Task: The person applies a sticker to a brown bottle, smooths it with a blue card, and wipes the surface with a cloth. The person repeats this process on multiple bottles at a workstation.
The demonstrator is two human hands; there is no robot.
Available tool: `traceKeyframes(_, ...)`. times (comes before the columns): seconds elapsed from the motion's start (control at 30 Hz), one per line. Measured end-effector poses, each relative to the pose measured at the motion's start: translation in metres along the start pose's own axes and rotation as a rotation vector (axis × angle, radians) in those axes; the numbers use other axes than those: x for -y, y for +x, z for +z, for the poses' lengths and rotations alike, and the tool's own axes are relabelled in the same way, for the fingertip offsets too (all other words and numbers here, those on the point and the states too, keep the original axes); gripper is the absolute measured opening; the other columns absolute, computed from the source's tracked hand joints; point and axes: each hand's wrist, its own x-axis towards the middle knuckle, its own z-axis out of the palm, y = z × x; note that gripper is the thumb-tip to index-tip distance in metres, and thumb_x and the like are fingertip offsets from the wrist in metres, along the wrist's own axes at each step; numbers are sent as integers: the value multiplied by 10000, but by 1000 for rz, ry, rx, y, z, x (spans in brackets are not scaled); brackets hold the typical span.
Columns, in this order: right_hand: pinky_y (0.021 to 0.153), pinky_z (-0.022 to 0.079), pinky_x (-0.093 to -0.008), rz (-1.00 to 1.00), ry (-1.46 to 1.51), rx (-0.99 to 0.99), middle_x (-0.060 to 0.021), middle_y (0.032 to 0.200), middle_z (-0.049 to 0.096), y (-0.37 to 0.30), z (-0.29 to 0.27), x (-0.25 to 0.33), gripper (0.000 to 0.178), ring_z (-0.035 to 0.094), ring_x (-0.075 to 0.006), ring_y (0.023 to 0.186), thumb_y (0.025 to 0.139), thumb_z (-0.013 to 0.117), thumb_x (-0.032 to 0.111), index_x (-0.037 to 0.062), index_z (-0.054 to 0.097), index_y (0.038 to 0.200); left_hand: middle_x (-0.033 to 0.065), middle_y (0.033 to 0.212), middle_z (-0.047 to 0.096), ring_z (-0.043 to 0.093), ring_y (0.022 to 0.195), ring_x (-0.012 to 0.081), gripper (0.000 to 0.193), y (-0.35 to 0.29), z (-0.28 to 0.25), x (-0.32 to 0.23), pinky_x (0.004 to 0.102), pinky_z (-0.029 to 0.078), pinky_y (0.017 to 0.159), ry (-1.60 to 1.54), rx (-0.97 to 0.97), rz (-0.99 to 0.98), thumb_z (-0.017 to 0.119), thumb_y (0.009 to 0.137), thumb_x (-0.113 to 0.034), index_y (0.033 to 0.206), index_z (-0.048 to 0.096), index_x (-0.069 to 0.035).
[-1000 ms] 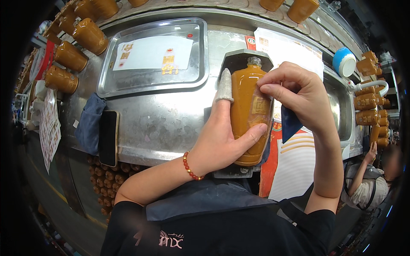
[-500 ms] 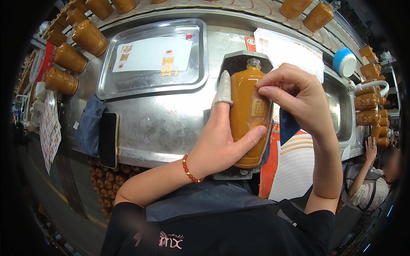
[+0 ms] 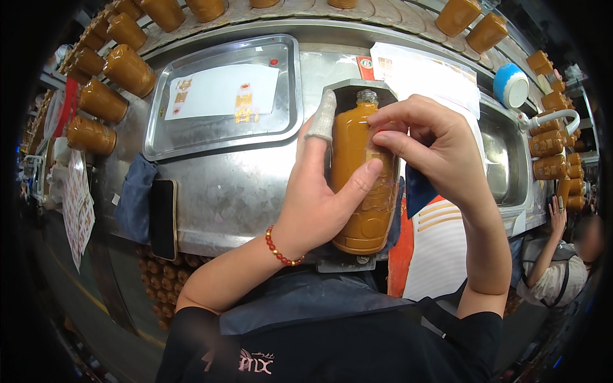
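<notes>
An amber-brown glass bottle (image 3: 350, 185) with a clear neck leans in a grey angular holder (image 3: 345, 91), its neck away from me. My left hand (image 3: 322, 191) wraps its left side, thumb across the front; a white cloth cot covers the index finger. On the bottle's right front lies a thin label film with a gold patch (image 3: 378, 155). My right hand (image 3: 424, 137) pinches the film's upper edge between thumb and index finger, with a small red spot beside the thumb. A dark blue triangular piece (image 3: 419, 193) shows beneath the right hand; whether the fingers hold it is hidden.
A metal tray (image 3: 220, 143) holds a white sheet with gold labels. A phone (image 3: 164, 220) and blue cloth (image 3: 135, 198) lie left. To the right are a sink (image 3: 504, 156), white tap (image 3: 554, 118) and blue-white round container (image 3: 511, 85). Brown bottles (image 3: 129, 69) line the conveyor. Another person (image 3: 554, 271) works at right.
The bottle and both hands sit slightly further left in the picture. My left thumb has moved up the bottle near the gold patch, and the film lies closer to the glass.
</notes>
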Motion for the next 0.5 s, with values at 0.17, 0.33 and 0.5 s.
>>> traceKeyframes(0.17, 589, 393, -205, -167, -116, -77, -20, 866, 680, -1, 2, -5, 147, 536, -40, 665, 921, 741, 57, 41, 785, 1061, 186, 1529, 375, 437, 1420, 273, 757, 0, 0, -1, 382, 367, 1175, -82, 17, -116, 680, 1004, -148, 1595, 257, 63)
traceKeyframes(0.33, 591, 416, -242, -181, -140, -111, -35, 846, 680, 1, 2, -9, 128, 549, -85, 662, 908, 751, 91, 60, 798, 1022, 191, 1530, 384, 430, 1426, 275, 709, 1, 1, -2, 381, 360, 1180, -75, 10, -122, 656, 1017, -135, 1585, 284, 68)
traceKeyframes(0.5, 659, 504, -296, -147, -129, -115, -72, 851, 703, 2, 1, -7, 126, 634, -174, 723, 898, 752, 135, 64, 798, 991, 190, 1544, 367, 419, 1435, 276, 683, 0, 2, -2, 381, 354, 1184, -84, 15, -124, 624, 1031, -116, 1590, 276, 68)
